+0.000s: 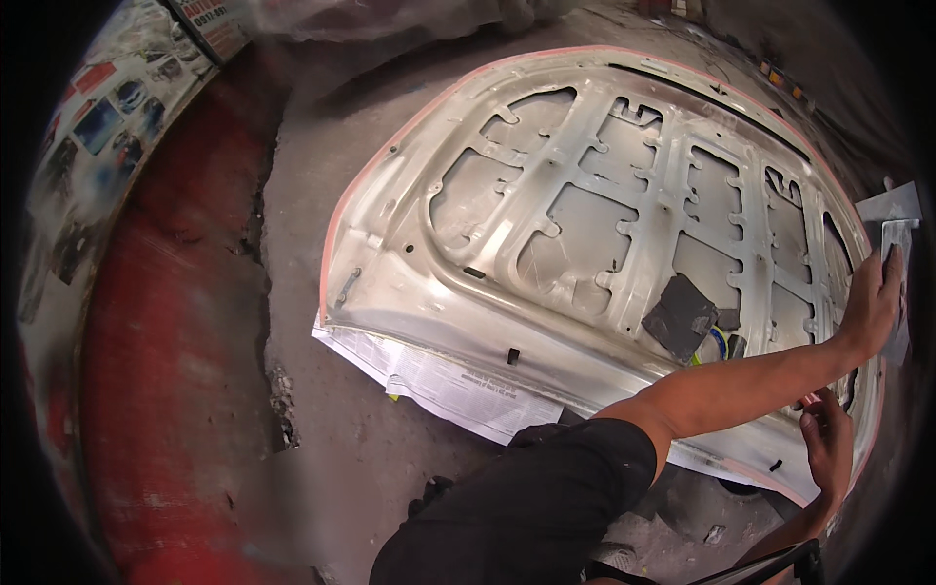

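Note:
A large silver car hood (655, 224) lies with its ribbed underside up. My left arm reaches across its near right part. At the right edge, my left hand (866, 307) grips a pale, flat rectangular piece (896, 237), whose exact kind is unclear. Lower down, my right hand (829, 444) is near the hood's right corner, its fingers curled around a small red thing (810, 400) that is mostly hidden. On the hood, left of my left forearm, rest a dark grey square sheet (680, 317) and a yellow-and-blue ring-shaped thing (720, 341).
Newspaper (458, 392) sticks out under the hood's near left edge. A pink strip (336, 229) follows the hood's rim. To the left, a red surface (180, 322) borders the grey concrete floor (322, 468). Sheeting-covered bulk (380, 18) stands at the back.

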The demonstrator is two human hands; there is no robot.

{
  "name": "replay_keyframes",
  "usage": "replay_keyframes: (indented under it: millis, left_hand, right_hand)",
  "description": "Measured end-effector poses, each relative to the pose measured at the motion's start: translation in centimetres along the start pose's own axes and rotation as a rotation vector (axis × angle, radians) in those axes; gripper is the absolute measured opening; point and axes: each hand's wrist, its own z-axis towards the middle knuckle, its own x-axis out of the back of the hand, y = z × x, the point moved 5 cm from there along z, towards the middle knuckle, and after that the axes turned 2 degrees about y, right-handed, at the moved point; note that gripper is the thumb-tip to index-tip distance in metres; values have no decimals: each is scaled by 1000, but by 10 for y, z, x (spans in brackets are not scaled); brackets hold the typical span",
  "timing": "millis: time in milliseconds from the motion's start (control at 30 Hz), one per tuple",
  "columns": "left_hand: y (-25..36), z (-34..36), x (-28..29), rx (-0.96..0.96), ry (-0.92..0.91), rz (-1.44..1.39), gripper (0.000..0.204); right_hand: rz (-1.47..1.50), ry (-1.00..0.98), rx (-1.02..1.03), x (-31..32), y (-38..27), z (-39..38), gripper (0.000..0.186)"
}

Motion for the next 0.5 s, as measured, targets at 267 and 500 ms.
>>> replay_keyframes:
  millis: [267, 500]
  left_hand:
    - [-26, -20, -31, -88, 52, -120, 38]
    - [-41, -25, -36, -52, 67, -97, 37]
  right_hand:
    - [-69, -60, -96, 7, 4, -4, 33]
    - [-143, -70, -231, 13, 12, -15, 37]
